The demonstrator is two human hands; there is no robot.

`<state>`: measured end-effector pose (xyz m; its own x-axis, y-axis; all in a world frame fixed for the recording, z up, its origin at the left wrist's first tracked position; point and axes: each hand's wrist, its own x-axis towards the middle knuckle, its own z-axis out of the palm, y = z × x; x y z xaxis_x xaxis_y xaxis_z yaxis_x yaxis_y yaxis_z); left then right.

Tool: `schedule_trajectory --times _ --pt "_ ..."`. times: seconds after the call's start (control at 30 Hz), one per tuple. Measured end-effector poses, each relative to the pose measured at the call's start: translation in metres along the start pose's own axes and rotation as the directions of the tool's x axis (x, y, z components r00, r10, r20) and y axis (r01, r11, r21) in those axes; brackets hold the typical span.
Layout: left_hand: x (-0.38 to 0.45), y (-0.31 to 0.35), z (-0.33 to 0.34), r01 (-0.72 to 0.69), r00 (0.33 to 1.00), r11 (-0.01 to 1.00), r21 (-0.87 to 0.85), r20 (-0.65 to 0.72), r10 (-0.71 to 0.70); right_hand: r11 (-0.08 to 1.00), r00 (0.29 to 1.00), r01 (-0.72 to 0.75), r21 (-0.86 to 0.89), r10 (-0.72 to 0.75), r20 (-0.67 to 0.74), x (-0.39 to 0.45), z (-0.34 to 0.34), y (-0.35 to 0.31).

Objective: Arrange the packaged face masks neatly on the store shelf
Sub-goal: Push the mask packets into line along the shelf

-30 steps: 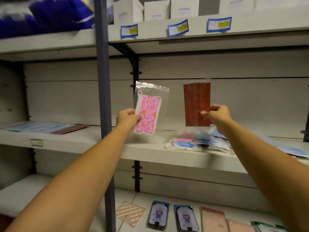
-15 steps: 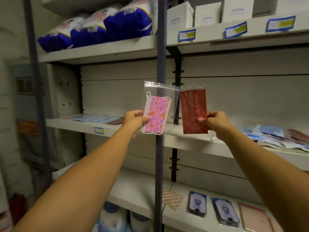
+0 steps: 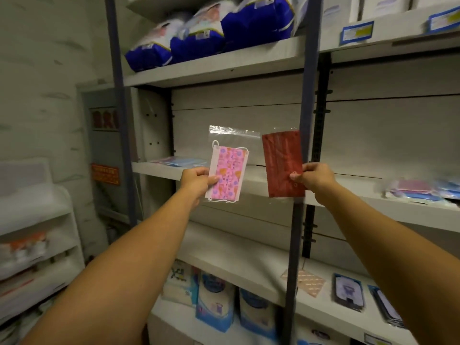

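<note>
Two packaged masks in hand, none shelved yet.
Left hand (image 3: 196, 181) pinches pink patterned mask (image 3: 227, 176); right hand (image 3: 314, 176) pinches red mask (image 3: 282, 163); both upright before middle shelf (image 3: 348, 199). Loose pile (image 3: 420, 191) at right remains unsorted.

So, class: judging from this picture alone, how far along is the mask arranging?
Done: a few blue packs lie flat on the middle shelf. In hand: the left hand holds a pink mask and the right hand a red mask, both held up in the air. Left: placing these two and tidying the loose pile on the right.
</note>
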<state>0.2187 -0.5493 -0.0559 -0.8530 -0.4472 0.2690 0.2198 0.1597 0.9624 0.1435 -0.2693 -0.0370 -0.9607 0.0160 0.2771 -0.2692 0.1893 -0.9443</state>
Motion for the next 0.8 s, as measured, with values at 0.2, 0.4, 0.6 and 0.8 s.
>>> schedule_trajectory --times 0.2,0.4,0.6,0.8 --pt "0.023 -0.008 -0.047 0.008 0.997 1.0 -0.017 -0.075 -0.009 0.999 0.999 0.012 -0.033 -0.01 0.052 0.012 0.057 -0.01" --pt "0.066 -0.015 -0.079 -0.018 0.992 1.0 -0.022 -0.122 0.015 1.0 0.994 -0.01 0.001 0.01 0.105 0.05 0.117 -0.023" --pt "0.127 -0.011 -0.103 -0.04 0.987 0.999 0.028 -0.152 0.043 0.999 0.994 0.015 0.048 -0.02 0.106 0.101 0.171 -0.028" --pt "0.189 -0.023 -0.12 -0.025 0.983 0.999 0.036 -0.182 0.031 0.997 0.992 0.006 0.073 -0.015 0.127 0.151 0.212 -0.032"
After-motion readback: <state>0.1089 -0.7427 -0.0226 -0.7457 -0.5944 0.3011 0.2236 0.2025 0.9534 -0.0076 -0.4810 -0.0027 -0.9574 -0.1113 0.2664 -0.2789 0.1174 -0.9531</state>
